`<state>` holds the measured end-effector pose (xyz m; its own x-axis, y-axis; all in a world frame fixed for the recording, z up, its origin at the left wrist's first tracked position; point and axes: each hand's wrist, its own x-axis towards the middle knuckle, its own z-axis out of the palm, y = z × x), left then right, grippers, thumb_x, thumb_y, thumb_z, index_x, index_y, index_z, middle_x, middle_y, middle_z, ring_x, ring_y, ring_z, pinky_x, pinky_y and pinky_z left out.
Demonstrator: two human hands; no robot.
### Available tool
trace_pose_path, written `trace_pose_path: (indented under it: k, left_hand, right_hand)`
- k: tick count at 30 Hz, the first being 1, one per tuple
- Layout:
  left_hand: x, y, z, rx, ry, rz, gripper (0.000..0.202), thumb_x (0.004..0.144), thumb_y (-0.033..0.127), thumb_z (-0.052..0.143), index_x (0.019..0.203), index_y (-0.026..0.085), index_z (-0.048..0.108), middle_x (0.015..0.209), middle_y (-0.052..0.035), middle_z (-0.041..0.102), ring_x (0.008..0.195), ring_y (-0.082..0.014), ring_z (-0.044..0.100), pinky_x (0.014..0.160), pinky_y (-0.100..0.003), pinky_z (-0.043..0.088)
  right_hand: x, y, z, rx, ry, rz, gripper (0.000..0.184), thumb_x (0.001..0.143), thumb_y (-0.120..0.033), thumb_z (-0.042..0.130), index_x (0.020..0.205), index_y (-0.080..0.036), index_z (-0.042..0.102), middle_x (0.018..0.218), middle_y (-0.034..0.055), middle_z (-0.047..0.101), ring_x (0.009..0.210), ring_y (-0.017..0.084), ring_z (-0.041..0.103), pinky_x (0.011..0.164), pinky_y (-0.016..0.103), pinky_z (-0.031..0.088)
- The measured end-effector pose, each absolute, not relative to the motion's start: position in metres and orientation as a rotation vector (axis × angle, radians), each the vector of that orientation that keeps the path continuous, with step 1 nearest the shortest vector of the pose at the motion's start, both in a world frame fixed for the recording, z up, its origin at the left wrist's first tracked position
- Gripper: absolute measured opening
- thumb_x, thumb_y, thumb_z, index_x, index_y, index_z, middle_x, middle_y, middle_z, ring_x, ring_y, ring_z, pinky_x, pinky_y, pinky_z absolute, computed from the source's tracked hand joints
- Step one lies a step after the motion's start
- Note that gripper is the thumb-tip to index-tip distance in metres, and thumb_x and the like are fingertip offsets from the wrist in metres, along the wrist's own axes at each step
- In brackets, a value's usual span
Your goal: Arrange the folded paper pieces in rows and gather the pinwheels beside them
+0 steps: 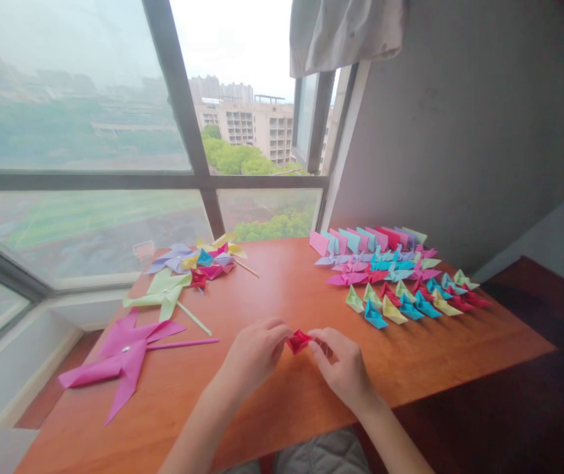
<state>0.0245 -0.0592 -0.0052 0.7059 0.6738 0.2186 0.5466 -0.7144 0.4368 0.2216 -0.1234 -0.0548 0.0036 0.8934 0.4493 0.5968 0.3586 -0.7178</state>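
A small red folded paper boat is held between my two hands, just above the table's near side. My left hand pinches its left end with thumb and fingers. On the other end, my right hand grips the paper between thumb and forefinger, its remaining fingers curled. Right of my hands stand rows of finished paper boats in several colours, among them a blue boat and a yellow boat. Behind them lie folded paper birds, such as a magenta paper crane.
On the left lie a magenta pinwheel and a green pinwheel, with more pinwheels and small boats behind. Upright folded cards line the far right of the wooden table. Windows border the far and left sides; a grey wall stands right.
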Motion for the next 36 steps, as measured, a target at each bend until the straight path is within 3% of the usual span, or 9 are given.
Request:
trace_pose_path:
  k: [4, 8, 12, 19, 27, 36]
  left_hand:
    - [0.02, -0.061, -0.011, 2.504, 0.944, 0.647, 0.027, 0.092, 0.009, 0.045, 0.102, 0.023, 0.065, 0.098, -0.0036, 0.069, 0.087, -0.0171, 0.065, 0.075, -0.024, 0.048]
    - [0.008, -0.064, -0.016, 2.408, 1.028, 0.773, 0.026, 0.095, 0.017, 0.045, 0.113, 0.024, 0.062, 0.105, -0.0048, 0.068, 0.08, -0.0148, 0.065, 0.067, -0.022, 0.049]
    - [-0.002, -0.066, -0.027, 2.352, 1.1, 0.799, 0.023, 0.094, 0.016, 0.044, 0.106, 0.021, 0.063, 0.091, -0.0037, 0.069, 0.072, -0.0151, 0.064, 0.064, -0.023, 0.048]
    - [0.006, -0.073, -0.032, 2.428, 1.145, 0.593, 0.022, 0.088, 0.011, 0.047, 0.096, 0.022, 0.065, 0.092, -0.0051, 0.069, 0.086, -0.0211, 0.065, 0.075, -0.029, 0.049]
    - [0.002, -0.072, -0.031, 2.415, 1.213, 0.561, 0.021, 0.088, 0.011, 0.048, 0.094, 0.021, 0.065, 0.093, -0.0064, 0.069, 0.09, -0.0227, 0.064, 0.077, -0.03, 0.049]
    - [0.004, -0.073, -0.03, 2.39, 1.195, 0.587, 0.019, 0.088, 0.013, 0.049, 0.093, 0.022, 0.065, 0.094, -0.006, 0.069, 0.091, -0.0229, 0.064, 0.078, -0.031, 0.049]
  right_hand:
    - [0.22, -0.124, -0.058, -1.339, -1.74, 0.258, 0.014, 0.094, -0.023, 0.052, 0.097, -0.021, 0.065, 0.078, 0.0024, 0.066, 0.066, 0.014, 0.06, 0.065, 0.025, 0.048]
    - [0.228, -0.132, -0.058, -1.345, -1.694, 0.155, 0.014, 0.094, -0.02, 0.051, 0.093, -0.02, 0.065, 0.077, 0.0021, 0.067, 0.066, 0.013, 0.062, 0.065, 0.023, 0.05]
    - [0.255, -0.154, -0.059, -1.47, -1.576, -0.022, 0.012, 0.094, -0.022, 0.054, 0.093, -0.019, 0.066, 0.079, 0.0021, 0.07, 0.065, 0.012, 0.065, 0.065, 0.02, 0.051]
    - [0.309, -0.181, -0.077, -1.741, -1.485, -0.411, 0.019, 0.094, -0.032, 0.056, 0.093, -0.018, 0.069, 0.084, 0.0044, 0.074, 0.064, 0.013, 0.068, 0.065, 0.021, 0.051]
    - [0.319, -0.18, -0.09, -1.869, -1.403, -0.454, 0.03, 0.095, -0.04, 0.052, 0.092, -0.017, 0.071, 0.079, 0.0043, 0.073, 0.057, 0.012, 0.064, 0.061, 0.022, 0.048]
    - [0.317, -0.178, -0.09, -1.881, -1.367, -0.472, 0.03, 0.095, -0.038, 0.052, 0.092, -0.016, 0.071, 0.079, 0.0049, 0.073, 0.056, 0.012, 0.062, 0.06, 0.022, 0.047]
